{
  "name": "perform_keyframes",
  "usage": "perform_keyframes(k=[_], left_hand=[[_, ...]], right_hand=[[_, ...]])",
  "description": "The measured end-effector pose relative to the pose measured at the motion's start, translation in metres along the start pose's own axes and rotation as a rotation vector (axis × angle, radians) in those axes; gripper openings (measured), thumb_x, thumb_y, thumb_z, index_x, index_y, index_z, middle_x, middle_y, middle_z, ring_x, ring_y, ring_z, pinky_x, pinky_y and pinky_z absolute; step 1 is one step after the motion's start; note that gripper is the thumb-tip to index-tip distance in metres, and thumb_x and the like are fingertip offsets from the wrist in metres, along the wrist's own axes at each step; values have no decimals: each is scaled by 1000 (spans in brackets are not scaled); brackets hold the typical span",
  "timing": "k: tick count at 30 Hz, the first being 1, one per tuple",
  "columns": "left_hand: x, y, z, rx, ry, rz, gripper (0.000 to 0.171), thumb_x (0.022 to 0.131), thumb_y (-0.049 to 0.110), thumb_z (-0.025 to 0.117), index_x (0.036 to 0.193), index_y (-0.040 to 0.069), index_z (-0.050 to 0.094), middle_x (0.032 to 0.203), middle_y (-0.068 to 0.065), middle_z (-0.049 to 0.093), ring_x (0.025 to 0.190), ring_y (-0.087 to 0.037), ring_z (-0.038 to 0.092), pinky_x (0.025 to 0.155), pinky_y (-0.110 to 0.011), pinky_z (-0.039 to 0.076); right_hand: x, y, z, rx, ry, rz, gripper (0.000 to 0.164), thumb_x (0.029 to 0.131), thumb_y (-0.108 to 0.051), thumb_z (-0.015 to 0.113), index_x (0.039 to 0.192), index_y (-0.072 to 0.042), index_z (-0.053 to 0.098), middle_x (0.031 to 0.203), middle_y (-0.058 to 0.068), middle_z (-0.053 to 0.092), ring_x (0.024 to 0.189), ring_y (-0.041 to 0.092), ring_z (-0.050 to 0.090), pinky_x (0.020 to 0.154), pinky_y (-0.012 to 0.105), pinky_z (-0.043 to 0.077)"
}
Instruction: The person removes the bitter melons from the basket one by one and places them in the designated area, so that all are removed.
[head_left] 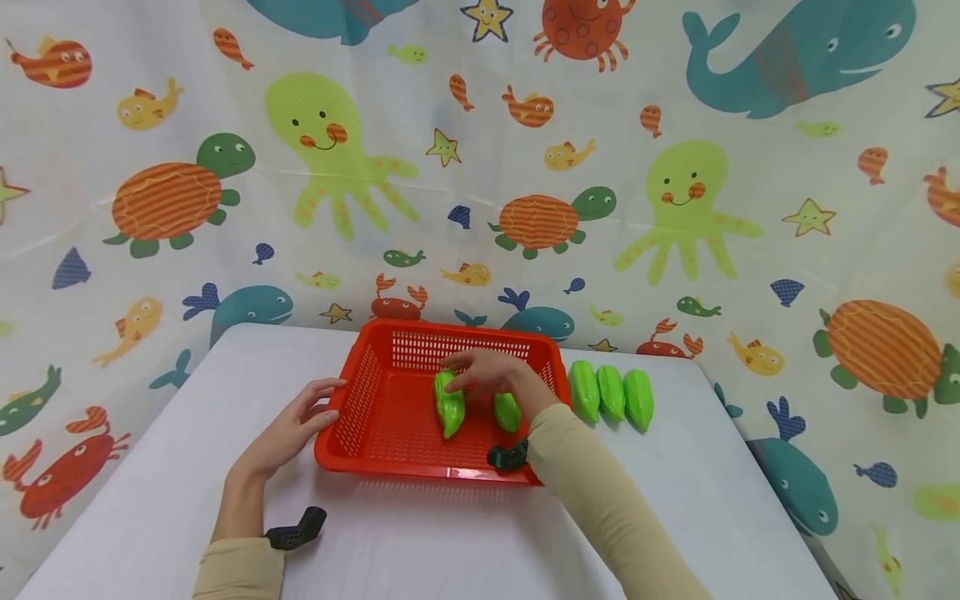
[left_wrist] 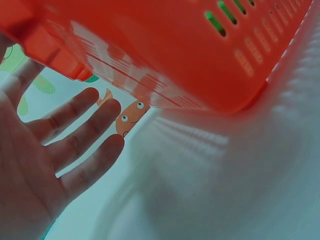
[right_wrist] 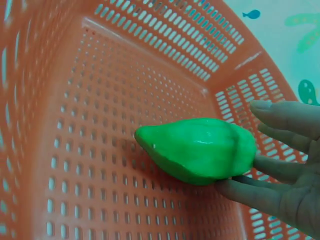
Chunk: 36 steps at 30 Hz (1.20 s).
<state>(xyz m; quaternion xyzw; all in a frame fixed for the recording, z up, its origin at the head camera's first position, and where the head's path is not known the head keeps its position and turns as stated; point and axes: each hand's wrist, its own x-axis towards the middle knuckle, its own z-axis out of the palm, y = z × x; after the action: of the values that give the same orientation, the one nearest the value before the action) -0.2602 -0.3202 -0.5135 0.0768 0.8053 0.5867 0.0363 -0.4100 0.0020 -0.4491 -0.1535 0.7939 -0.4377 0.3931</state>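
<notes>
A: Beige sleeves (head_left: 240,571), qty 2, nearest. Then?

B: L hand (head_left: 291,425): fingers spread, at L rim of red plastic basket (head_left: 390,468); no grip shown. Advice: brace rim lightly so basket won't skid.

A: R hand (head_left: 483,371)?

B: Inside basket. Fingers fairly straight, touching blunt end of green fruit (head_left: 450,412), tip toward the person; not wrapped round it. Lifted or resting: can't tell.

A: Handling?

B: Glossy, prob. slippery. I'd set thumb & fingers on opp. sides at widest pt., squeeze gently, keep clear of second fruit (head_left: 507,414), also in basket, to R.

A: Beyond?

B: Three more fruits (head_left: 611,393), in a row on white table (head_left: 420,542), just R of basket. Far back: sea-creature cloth (head_left: 450,242).
</notes>
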Motion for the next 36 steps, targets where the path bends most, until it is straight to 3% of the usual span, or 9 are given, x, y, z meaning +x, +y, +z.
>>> perform_keyframes(k=[9, 21, 28, 36], left_hand=[[1, 3, 1, -10, -19, -3, 59, 96, 34, 60, 148, 21, 34, 152, -18, 30, 135, -46, 35, 97, -57, 46], [1, 3, -1, -15, -14, 3, 60, 97, 32, 60, 148, 20, 33, 152, -18, 30, 136, -46, 33, 97, -57, 46], [0, 1, 0, -11, -10, -7, 60, 96, 33, 60, 148, 21, 33, 152, -18, 30, 136, -47, 33, 97, -58, 45], [0, 1, 0, -13, -7, -14, 60, 96, 33, 61, 148, 22, 34, 151, -17, 31, 135, -45, 35, 97, -56, 47]], right_hand=[[12, -5, 7, 52, -44, -21, 55, 90, -10, 70, 142, -12, 53, 136, 5, 51, 114, 24, 54, 102, 47, 46], [26, -15, 19, -11, -25, -14, 46, 87, -14, 74, 131, -20, 64, 127, 3, 55, 108, 22, 57, 97, 43, 50], [34, -21, 27, -4, -50, -19, 49, 88, -13, 73, 135, -18, 61, 131, 2, 53, 108, 21, 57, 98, 44, 49], [42, -24, 35, -27, -55, -37, 52, 88, -19, 74, 137, -20, 59, 131, 1, 53, 113, 22, 54, 94, 39, 52]])
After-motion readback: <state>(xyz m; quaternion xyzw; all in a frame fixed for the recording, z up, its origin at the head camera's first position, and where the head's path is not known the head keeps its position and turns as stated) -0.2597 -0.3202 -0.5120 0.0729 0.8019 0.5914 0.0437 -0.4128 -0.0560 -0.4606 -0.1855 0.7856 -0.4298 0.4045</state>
